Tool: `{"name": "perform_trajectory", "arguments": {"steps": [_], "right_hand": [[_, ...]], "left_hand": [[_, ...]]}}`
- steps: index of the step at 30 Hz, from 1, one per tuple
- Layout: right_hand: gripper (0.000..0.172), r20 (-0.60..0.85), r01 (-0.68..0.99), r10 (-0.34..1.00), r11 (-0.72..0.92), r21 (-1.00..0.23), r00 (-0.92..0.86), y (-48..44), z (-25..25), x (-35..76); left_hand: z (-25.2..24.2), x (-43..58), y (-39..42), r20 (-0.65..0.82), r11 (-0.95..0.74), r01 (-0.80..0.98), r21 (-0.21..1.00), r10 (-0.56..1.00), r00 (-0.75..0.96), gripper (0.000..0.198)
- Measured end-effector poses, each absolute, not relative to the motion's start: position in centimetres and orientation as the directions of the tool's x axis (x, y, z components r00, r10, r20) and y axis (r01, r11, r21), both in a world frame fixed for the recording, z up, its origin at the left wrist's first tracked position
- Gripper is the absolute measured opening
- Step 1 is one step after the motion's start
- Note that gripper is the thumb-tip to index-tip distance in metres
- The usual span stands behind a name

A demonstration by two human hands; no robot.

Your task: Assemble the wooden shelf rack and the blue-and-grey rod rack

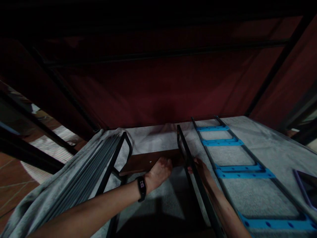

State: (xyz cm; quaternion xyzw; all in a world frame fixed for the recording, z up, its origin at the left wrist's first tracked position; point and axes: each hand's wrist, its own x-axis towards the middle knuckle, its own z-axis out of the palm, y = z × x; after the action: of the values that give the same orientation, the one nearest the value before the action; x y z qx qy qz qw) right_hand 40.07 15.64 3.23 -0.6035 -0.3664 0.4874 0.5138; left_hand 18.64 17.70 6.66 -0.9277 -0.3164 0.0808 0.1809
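A black metal frame (114, 162) with two long side rails lies on a grey blanket. Between the rails, toward the far end, sits a dark brown board (141, 162) with a small white spot on top. My left hand (160, 168), a black band on its wrist, is closed at the board's near edge, close to the right rail. Whatever its fingers hold is hidden. Outside the right rail (189, 155), my right hand (201, 170) has its fingers curled in by the frame, level with the board's end. The rail covers part of those fingers, so what they grip does not show.
Several grey metal tubes (81, 181) lie on the blanket (148, 135) at left. To the right is a dark frame with blue crosspieces (245, 173). A phone (307, 188) lies at the right edge. Behind hangs dark red cloth (158, 89) with dark bars.
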Motion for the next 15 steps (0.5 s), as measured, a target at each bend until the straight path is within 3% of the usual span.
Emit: {"name": "perform_trajectory", "arguments": {"steps": [8, 15], "right_hand": [[0.025, -0.213, -0.162, 0.946, -0.176, -0.971, 0.245, 16.2, 1.6, 40.4], [0.029, -0.233, -0.201, 0.940, -0.185, -0.962, 0.251, 16.6, 1.2, 40.5]], "left_hand": [[13.0, 19.2, 25.3, -0.051, -0.640, 0.744, -0.191, 0.764, 0.643, 0.027], [13.9, 18.4, 29.1, 0.026, -0.632, 0.759, -0.155, 0.765, 0.643, 0.028]]}}
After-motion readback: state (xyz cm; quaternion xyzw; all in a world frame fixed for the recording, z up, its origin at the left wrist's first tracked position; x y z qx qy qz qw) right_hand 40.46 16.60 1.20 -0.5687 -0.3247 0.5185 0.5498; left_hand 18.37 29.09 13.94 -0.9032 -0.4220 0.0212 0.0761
